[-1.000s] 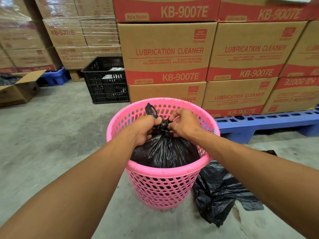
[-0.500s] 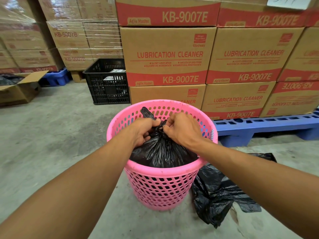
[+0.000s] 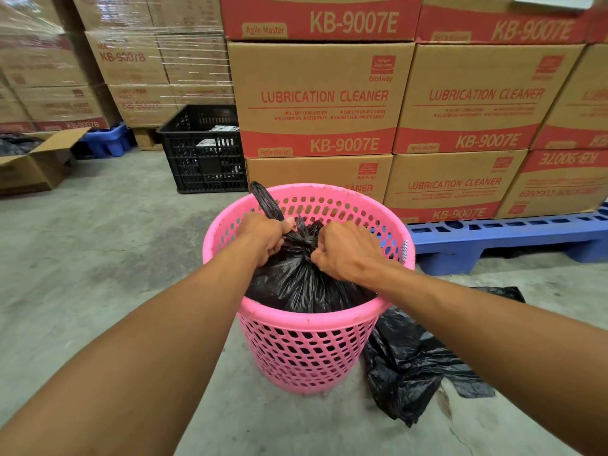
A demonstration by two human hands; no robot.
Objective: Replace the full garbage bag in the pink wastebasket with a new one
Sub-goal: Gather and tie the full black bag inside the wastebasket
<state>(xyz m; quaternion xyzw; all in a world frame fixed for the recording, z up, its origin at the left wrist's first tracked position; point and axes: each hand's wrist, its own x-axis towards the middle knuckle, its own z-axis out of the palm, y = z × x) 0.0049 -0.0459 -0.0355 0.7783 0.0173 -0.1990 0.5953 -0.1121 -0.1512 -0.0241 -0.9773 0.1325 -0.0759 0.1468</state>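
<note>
The pink perforated wastebasket (image 3: 306, 350) stands on the concrete floor in the middle of the view. Inside it sits a full black garbage bag (image 3: 296, 281), its top gathered into a twisted neck. My left hand (image 3: 265, 236) is shut on one strip of the bag's top, which sticks up past the far rim. My right hand (image 3: 345, 250) is shut on the other side of the neck. The two hands are a short way apart over the basket. A second black bag (image 3: 411, 366) lies crumpled on the floor against the basket's right side.
Stacked cardboard boxes (image 3: 319, 93) on a blue pallet (image 3: 493, 238) form a wall right behind the basket. A black plastic crate (image 3: 204, 159) stands at the back left. An open cardboard box (image 3: 36, 162) sits at the far left edge.
My hands have drawn slightly apart while gripping the bag's top, and the loose strip in my left hand stands higher. The view has shifted a little.
</note>
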